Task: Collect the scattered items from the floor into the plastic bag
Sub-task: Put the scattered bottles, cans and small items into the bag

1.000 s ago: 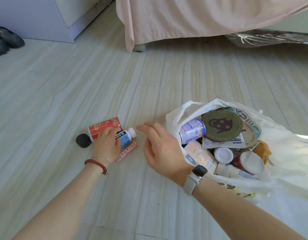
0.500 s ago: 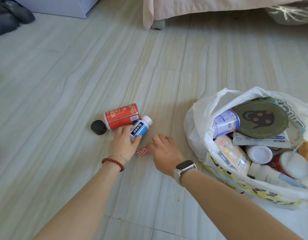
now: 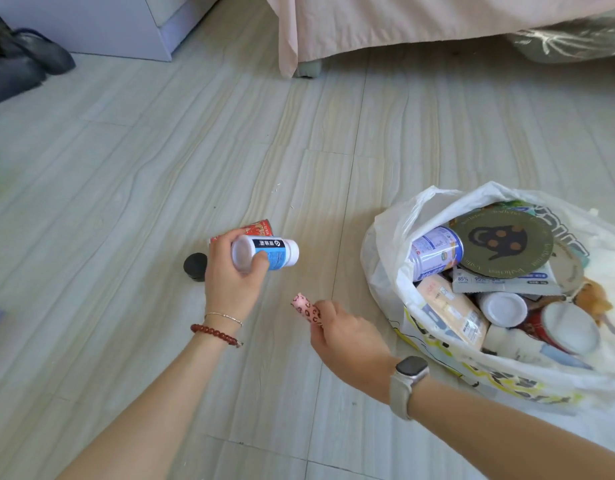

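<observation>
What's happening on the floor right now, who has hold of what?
A person is picking up loose items beside a white plastic bag that is already well filled with bottles, cans and packets. The left hand grips a white bottle with a blue label, lifted off the floor. The right hand pinches a small pink leopard-print tube. A red can and a black round cap remain on the floor behind the left hand.
</observation>
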`<act>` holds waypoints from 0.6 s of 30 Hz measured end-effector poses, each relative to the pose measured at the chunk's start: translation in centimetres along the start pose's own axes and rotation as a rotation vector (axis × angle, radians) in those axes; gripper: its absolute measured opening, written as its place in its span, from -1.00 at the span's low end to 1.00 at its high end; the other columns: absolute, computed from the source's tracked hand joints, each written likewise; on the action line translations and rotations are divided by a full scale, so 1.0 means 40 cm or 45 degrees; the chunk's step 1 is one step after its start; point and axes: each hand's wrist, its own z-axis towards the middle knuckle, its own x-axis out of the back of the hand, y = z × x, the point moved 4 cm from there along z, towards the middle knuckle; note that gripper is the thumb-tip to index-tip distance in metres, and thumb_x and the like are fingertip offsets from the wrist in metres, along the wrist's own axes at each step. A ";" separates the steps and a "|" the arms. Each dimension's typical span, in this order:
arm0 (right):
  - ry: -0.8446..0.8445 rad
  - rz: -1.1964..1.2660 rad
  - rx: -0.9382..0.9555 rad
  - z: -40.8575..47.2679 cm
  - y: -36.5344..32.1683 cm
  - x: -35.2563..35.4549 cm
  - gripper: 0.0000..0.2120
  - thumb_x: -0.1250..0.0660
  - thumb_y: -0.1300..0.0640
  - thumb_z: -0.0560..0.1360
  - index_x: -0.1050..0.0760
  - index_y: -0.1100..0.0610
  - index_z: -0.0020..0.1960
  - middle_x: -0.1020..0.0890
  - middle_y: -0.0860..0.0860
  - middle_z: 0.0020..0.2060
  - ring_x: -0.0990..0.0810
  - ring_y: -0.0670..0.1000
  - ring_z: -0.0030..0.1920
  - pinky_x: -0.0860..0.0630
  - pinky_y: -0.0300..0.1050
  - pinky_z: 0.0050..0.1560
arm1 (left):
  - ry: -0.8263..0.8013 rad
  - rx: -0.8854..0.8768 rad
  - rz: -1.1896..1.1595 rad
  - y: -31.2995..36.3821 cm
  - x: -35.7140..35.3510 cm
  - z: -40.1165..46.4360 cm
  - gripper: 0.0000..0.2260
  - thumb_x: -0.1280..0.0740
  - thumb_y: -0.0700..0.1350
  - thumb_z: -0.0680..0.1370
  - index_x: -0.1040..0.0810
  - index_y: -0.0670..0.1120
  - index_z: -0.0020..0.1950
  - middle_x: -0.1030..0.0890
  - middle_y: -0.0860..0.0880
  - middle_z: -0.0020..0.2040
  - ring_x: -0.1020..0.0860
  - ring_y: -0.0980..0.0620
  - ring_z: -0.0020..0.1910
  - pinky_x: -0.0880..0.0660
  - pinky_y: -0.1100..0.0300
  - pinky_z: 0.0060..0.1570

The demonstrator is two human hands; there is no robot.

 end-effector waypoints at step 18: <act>0.041 -0.138 -0.468 -0.233 0.494 0.386 -0.81 -0.22 0.09 0.49 -0.59 -0.02 -0.02 -0.62 0.06 -0.10 -0.53 0.13 0.02 -0.34 -0.10 -0.08 | -0.764 -0.528 0.132 0.431 -0.397 -0.268 -0.69 -0.34 0.00 0.47 -0.50 -0.02 0.19 -0.53 0.00 0.14 -0.46 0.09 0.14 -0.33 0.35 0.11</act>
